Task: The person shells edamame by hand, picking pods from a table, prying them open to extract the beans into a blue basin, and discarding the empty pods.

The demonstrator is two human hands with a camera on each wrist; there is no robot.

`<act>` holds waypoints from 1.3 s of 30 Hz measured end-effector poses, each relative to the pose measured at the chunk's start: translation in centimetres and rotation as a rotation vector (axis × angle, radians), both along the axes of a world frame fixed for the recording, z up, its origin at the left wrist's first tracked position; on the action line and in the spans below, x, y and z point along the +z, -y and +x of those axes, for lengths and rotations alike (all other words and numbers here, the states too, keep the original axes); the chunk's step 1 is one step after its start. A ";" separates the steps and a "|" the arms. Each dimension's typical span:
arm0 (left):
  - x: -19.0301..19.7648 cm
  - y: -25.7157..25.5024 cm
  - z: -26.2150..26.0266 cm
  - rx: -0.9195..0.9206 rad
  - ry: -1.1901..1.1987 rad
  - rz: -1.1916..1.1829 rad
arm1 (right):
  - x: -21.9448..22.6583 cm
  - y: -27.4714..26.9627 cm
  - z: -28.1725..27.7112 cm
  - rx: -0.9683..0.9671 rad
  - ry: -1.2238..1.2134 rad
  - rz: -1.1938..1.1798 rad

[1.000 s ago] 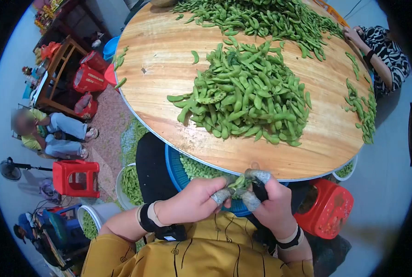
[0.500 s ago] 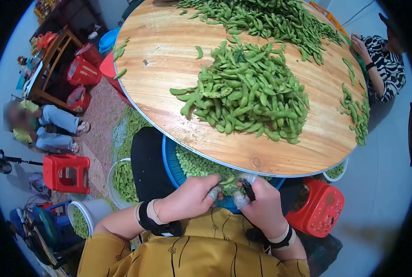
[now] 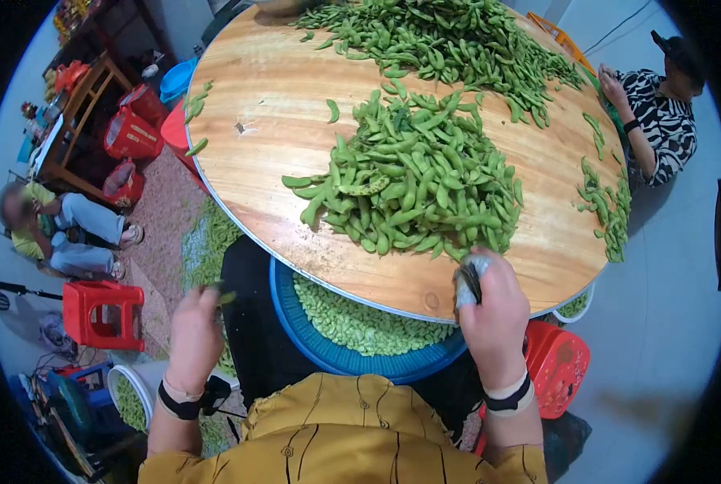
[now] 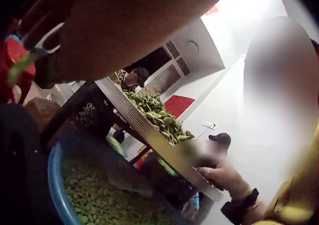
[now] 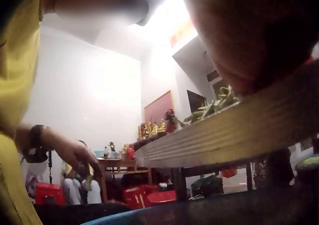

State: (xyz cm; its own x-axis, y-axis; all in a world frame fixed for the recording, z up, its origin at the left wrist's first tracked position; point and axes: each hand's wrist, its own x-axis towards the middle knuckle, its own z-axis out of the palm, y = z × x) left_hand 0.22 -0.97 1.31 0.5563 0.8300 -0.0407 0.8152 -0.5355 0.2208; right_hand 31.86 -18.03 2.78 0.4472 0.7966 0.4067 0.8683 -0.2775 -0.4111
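My left hand [image 3: 196, 335] is out to the left of the blue basket, above the floor. It pinches a green soybean pod [image 3: 228, 298], blurred here and also visible in the left wrist view as a green pod [image 4: 22, 68] at the fingers. My right hand [image 3: 493, 310], with grey wrapping on its fingers and a dark piece at the thumb, is over the table's near edge. Its fingertips are right at the front of the pile of soybean pods [image 3: 425, 177], and whether they grip one I cannot tell. Shelled beans [image 3: 368, 323] fill the blue basket [image 3: 360, 367] below.
A larger heap of pods [image 3: 457, 40] covers the far side of the round wooden table [image 3: 247, 177]. White buckets [image 3: 126, 403] and a red stool [image 3: 102, 315] stand at left, another red stool [image 3: 558, 371] at right. One person sits left, another across at right.
Both hands were together over the basket, working at a pod. They have parted: the left swung left with a pod, the right moved up and right to the pile.
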 end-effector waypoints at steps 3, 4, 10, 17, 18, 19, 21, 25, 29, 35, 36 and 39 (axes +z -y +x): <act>0.8 0.8 0.6 -0.005 0.093 0.167 | -0.7 -0.1 0.6 -0.011 -0.034 -0.078; 1.2 1.1 1.3 0.000 0.093 0.169 | -0.8 -0.2 0.5 -0.003 -0.060 -0.080; 2.4 3.2 10.5 -0.703 0.523 -0.037 | 0.6 1.3 -1.2 0.066 -0.536 -0.061; 1.9 4.4 16.2 -0.897 0.538 -0.277 | 1.4 3.2 -2.2 0.131 -0.598 0.010; 2.0 4.4 16.0 -0.904 0.530 -0.277 | 1.2 3.3 -2.2 0.112 -0.666 0.033; 2.1 4.3 15.8 -0.837 0.558 -0.437 | 1.0 3.3 -2.3 0.095 -0.737 0.056; 1.9 4.5 15.4 -0.762 0.573 -0.597 | 0.5 4.0 -2.2 0.157 -0.807 0.006; 0.5 5.4 14.8 -0.419 0.796 -1.160 | 0.4 3.9 -2.7 0.283 -0.866 -0.084; 0.7 6.1 15.1 -0.367 0.877 -1.195 | 0.5 3.7 -2.9 0.322 -0.846 -0.092; 1.0 5.4 14.6 -0.621 0.580 -0.707 | 0.9 3.9 -3.0 0.299 -1.107 -0.087; 0.8 5.4 14.7 -0.626 0.577 -0.710 | 0.8 4.0 -2.9 0.293 -1.108 -0.084; 0.0 5.6 14.5 -0.696 0.747 -0.690 | 0.5 4.3 -2.7 0.312 -1.363 -0.120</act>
